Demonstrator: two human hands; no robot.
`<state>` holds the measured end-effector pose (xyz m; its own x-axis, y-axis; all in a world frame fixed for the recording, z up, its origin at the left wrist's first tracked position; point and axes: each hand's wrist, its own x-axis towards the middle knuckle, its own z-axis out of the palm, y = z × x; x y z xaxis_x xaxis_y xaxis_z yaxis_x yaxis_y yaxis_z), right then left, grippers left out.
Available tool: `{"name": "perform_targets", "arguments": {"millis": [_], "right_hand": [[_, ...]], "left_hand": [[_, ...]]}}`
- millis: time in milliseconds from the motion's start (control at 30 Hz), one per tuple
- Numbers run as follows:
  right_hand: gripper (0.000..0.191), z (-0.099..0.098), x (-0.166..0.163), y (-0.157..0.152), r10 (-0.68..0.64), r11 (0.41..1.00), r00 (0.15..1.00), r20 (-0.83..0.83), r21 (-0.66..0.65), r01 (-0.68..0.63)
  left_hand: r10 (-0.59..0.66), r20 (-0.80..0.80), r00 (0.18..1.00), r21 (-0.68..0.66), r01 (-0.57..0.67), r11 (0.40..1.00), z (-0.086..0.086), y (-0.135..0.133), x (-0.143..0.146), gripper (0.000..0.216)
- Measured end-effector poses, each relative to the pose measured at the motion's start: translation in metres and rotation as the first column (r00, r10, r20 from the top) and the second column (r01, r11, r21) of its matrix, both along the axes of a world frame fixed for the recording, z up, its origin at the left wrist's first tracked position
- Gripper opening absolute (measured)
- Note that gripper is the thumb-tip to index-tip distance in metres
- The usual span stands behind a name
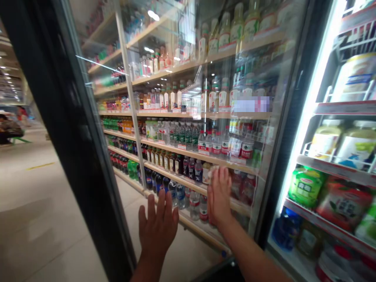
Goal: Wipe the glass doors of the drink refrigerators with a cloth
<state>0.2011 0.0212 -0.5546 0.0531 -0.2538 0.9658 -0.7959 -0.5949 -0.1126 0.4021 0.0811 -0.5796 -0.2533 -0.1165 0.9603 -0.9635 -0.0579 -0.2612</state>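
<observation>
A tall glass cooler door [182,129] with a black frame [79,129] swings open in front of me. My left hand [158,225] is open, fingers stretched up, flat against the lower glass. My right hand [219,196] is also open, palm pressed on the glass a little higher and to the right. Neither hand holds anything. Through the glass I see wooden shop shelves [176,150] full of bottled drinks.
The lit cooler interior [331,164] on the right holds jars and bottles on wire racks. A pale tiled shop floor [38,203] stretches to the left, with a person's shape far off at the left edge.
</observation>
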Motion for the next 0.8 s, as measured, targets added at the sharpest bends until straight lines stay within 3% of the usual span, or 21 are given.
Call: {"name": "perform_targets", "arguments": {"millis": [133, 333, 500, 567, 800], "right_hand": [[0.073, -0.026, 0.002, 0.004, 0.065, 0.986, 0.979, -0.191, -0.14, -0.093], [0.069, -0.012, -0.033, -0.019, 0.061, 0.988, 0.997, 0.05, -0.145, -0.053], [0.069, -0.058, -0.047, -0.023, 0.066, 0.993, 0.997, 0.032, -0.101, -0.062], [0.068, -0.068, -0.056, -0.026, 0.047, 0.996, 0.998, 0.044, -0.081, -0.043], [0.064, -0.025, -0.086, -0.047, 0.0, 0.998, 0.966, 0.257, -0.064, 0.017]], "left_hand": [[-0.01, -0.004, 1.0, 0.004, 0.01, 1.0, 0.0, 0.0, 0.0, 0.07], [-0.005, 0.013, 1.0, -0.015, 0.005, 1.0, 0.003, 0.001, -0.001, 0.071], [0.0, 0.013, 1.0, -0.011, 0.0, 1.0, 0.002, 0.0, 0.0, 0.071], [0.0, 0.006, 1.0, -0.006, 0.0, 1.0, 0.001, 0.0, 0.0, 0.071], [0.036, 0.032, 0.999, -0.014, -0.036, 0.999, 0.004, 0.002, -0.001, 0.073]]}}
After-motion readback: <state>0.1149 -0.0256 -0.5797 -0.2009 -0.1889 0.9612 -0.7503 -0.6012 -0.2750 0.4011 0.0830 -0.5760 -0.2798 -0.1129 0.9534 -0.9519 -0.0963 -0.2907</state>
